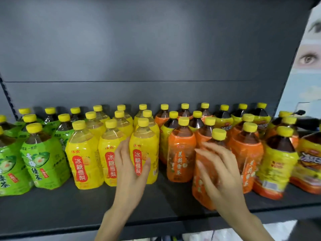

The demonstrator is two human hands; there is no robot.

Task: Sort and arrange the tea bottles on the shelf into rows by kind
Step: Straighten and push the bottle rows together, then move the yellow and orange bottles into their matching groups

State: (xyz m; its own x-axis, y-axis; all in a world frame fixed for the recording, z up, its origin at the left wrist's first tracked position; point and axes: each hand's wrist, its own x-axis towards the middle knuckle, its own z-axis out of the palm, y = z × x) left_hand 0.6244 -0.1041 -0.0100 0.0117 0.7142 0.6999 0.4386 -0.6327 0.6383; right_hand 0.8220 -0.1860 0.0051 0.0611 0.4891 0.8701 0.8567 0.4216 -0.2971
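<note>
Orange-labelled plastic tea bottle with a yellow cap (206, 171) stands nearest the front edge of the dark grey metal shelf (69, 211), tilted a little and blurred. The right hand (220, 173) lies across its front with fingers spread over the label; whether they actually grip it I cannot tell.

Just left of it stands another orange-labelled bottle of dark tea (180, 153), upright, and a further orange one (248, 153) stands close on the right, partly behind the hand. More orange bottles fill the rows behind them.

The left hand (130, 169) is open, fingers loose, its fingertips against the side of the front yellow-labelled bottle of pale drink with red lettering (144, 153). Two more of that yellow kind (83, 157) stand beside it to the left at the front, with rows of the same kind running back to the shelf's rear panel.

Further left, green-labelled bottles of green tea (43, 155) stand in their own rows, reaching the picture's left edge.

At the far right, yellow-and-red-labelled bottles of dark tea (278, 164) stand grouped, blurred, with some of the same kind in the back row among the orange ones.
</note>
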